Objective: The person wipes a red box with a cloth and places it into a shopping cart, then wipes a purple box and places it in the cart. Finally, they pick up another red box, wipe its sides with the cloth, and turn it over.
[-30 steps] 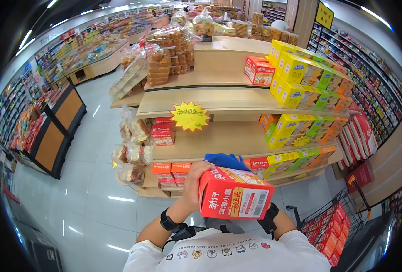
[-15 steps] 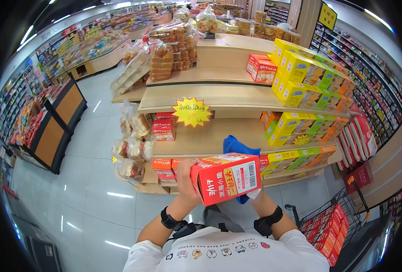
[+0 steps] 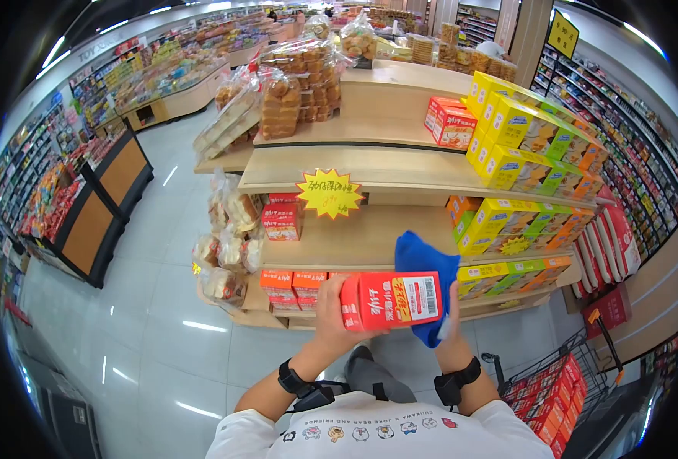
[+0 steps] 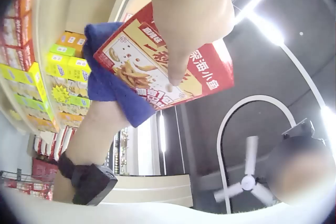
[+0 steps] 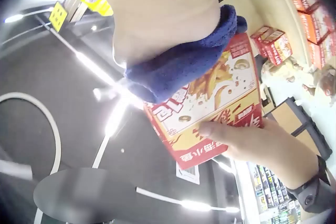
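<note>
A red snack box (image 3: 389, 300) with white Chinese lettering and a barcode label is held up in front of the person's chest. The left hand (image 3: 331, 314) grips its left end, and the thumb lies across the printed face in the left wrist view. At the box's right end, the right hand (image 3: 452, 325) holds a blue cloth (image 3: 428, 260) against it. Seen from the right wrist, the cloth (image 5: 184, 69) bunches under the hand along one box edge (image 5: 247, 61). Most right fingers are hidden by the cloth.
Ahead stands a tiered wooden shelf (image 3: 354, 163) with matching red boxes (image 3: 281, 222), yellow and green cartons (image 3: 507, 164) and bagged bread (image 3: 281, 107). A yellow star-shaped sign (image 3: 329, 193) hangs on it. At right, a cart (image 3: 591, 359) carries stacked red boxes (image 3: 549, 398).
The box has turned to lie more level, its barcode end to the right. From mostly behind the box, the blue cloth and right hand have come to its right end.
</note>
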